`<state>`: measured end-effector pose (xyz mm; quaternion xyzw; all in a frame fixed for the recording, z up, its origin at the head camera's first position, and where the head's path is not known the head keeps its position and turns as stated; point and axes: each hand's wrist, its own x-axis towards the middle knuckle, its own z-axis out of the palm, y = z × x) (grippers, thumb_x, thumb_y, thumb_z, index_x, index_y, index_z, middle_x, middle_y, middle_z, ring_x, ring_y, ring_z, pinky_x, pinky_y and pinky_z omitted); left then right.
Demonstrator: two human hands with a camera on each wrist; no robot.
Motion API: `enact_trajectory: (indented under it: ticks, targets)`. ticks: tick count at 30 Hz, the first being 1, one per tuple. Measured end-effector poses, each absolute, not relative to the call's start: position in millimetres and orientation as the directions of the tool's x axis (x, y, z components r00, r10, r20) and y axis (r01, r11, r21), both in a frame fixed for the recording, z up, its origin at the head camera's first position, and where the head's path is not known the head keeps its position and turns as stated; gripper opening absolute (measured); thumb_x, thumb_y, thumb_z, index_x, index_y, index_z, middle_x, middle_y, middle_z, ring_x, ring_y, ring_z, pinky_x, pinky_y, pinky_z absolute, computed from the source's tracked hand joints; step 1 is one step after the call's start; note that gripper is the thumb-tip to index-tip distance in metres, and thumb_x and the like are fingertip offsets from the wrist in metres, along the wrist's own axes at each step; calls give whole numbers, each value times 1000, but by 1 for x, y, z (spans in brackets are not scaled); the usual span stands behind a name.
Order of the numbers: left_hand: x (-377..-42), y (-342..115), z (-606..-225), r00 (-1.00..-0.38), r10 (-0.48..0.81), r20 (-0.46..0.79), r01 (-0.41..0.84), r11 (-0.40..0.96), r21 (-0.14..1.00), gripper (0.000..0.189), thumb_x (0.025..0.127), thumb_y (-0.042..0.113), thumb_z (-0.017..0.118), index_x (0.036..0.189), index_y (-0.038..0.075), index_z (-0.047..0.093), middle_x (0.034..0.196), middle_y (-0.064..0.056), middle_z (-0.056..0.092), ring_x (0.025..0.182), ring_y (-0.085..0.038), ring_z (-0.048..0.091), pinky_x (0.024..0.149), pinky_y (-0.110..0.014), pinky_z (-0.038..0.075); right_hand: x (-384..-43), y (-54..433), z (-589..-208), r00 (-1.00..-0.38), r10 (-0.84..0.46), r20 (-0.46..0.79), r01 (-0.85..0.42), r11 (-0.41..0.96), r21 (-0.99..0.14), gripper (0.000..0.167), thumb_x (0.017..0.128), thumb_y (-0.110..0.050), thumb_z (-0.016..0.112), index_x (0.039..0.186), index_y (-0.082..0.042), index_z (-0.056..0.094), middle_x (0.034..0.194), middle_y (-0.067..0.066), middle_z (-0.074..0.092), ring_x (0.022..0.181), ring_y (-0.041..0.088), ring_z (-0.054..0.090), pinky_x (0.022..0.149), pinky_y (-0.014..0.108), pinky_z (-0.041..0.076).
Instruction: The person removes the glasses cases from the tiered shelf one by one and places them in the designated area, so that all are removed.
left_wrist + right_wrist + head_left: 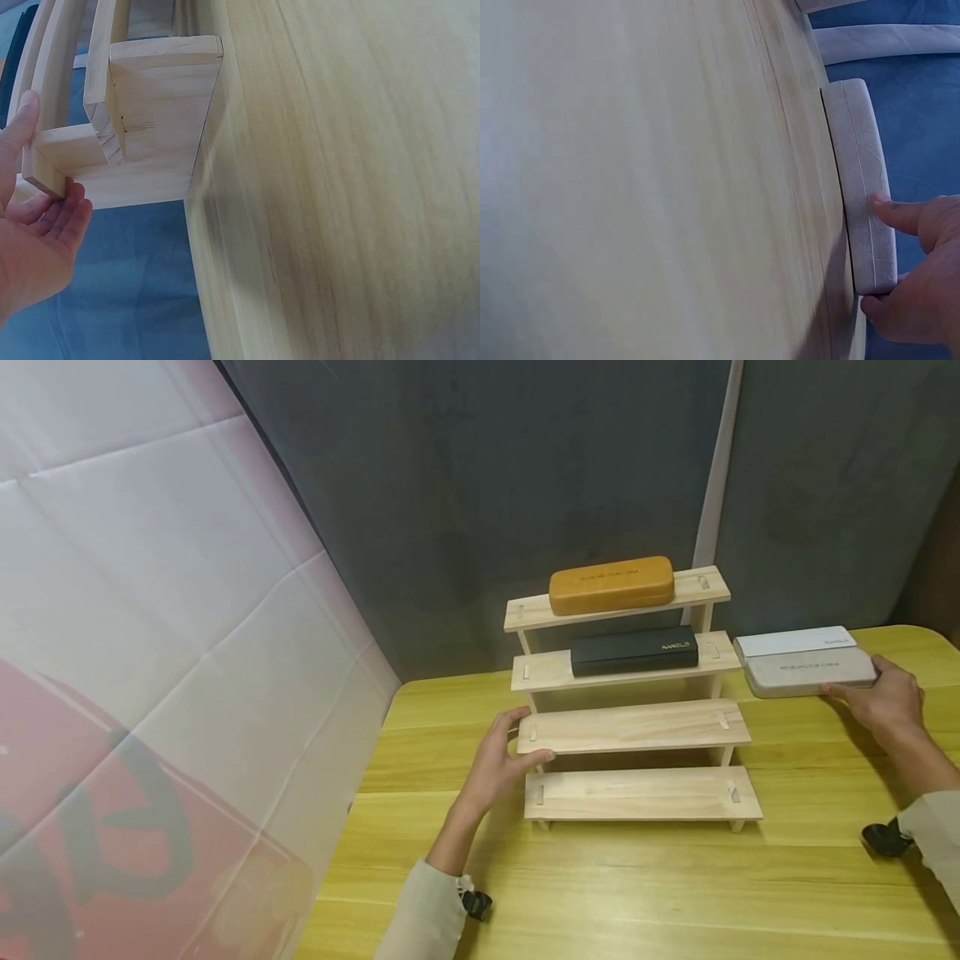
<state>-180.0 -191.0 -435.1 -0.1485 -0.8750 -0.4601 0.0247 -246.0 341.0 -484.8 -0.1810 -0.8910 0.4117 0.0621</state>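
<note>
A light wooden rack [633, 727] with stepped shelves stands on the table. My left hand [493, 768] grips the left end of its second shelf from the bottom; in the left wrist view, the thumb lies on one side of the board and the fingers curl round the other. To the rack's right, a grey glasses case [806, 670] with a white band lies on the table. My right hand [888, 697] holds its right end, thumb [892, 214] on the near side. An orange-brown glasses case [611, 587] sits on the top shelf, a black glasses case [633, 652] one shelf below.
The yellow wood-grain table [637, 893] reaches back to a dark grey curtain [487, 510]. A white and red printed sheet [150, 610] hangs along the left side. Each wrist wears a small black device [477, 905].
</note>
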Motion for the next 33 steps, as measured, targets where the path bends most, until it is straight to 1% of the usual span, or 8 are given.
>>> enact_trajectory:
  ticks: [6,12,15,18,21,25,30,33]
  targets:
    - [-180,-191,-436,-952,242,189,292,522,801,83,90,29,88,156,3,45,157,-17,47,142,-37,49,120,-56,41,-244,338,-483,-914,405,14,255,602,-757,75,101,-19,70,153,17,30,153,46,34,142,62,33,120,68,29]
    - [-179,-191,-435,-951,241,194,295,518,803,83,90,28,88,157,3,45,157,-17,47,142,-38,49,119,-58,41,-241,331,-474,-914,405,1,252,571,-782,94,103,-27,66,164,9,4,167,38,13,154,56,16,128,61,16]
    - [-179,-191,-435,-952,239,191,292,521,802,84,90,28,89,157,3,45,158,-17,47,142,-38,49,119,-57,41,-238,324,-466,-924,380,46,198,578,-791,93,105,-29,64,164,10,4,166,40,15,153,57,18,127,63,18]
    - [-179,-191,-435,-953,236,188,288,523,802,84,90,28,89,157,3,45,158,-17,47,143,-38,49,119,-57,41,-234,315,-457,-939,325,114,106,588,-802,87,106,-32,64,164,11,15,161,44,27,148,61,28,122,69,25]
    - [-179,-191,-435,-955,233,185,284,527,801,84,90,29,89,157,4,45,158,-16,47,143,-37,49,119,-56,41,-227,304,-446,-957,259,131,34,547,-837,87,108,-38,60,167,6,14,166,39,22,152,56,24,124,67,22]
    - [-178,-191,-435,-956,232,181,281,531,800,84,90,30,88,157,4,45,159,-16,46,143,-36,49,119,-56,41,-218,284,-431,-968,205,144,-31,475,-880,87,109,-43,57,170,-5,7,174,21,8,157,47,15,127,51,18]
    - [-178,-190,-434,-956,231,179,280,544,791,83,90,30,88,157,4,45,159,-15,46,144,-36,48,120,-56,41,-209,259,-414,-941,186,283,-189,405,-895,78,108,-32,63,170,-10,21,174,15,23,158,27,29,119,15,28]
    - [-178,-190,-433,-954,237,181,286,554,782,84,91,31,88,158,4,45,160,-15,45,145,-36,48,120,-54,41,-206,245,-404,-908,168,383,-306,359,-882,75,107,-19,66,169,-11,25,172,14,30,156,15,34,116,12,32]
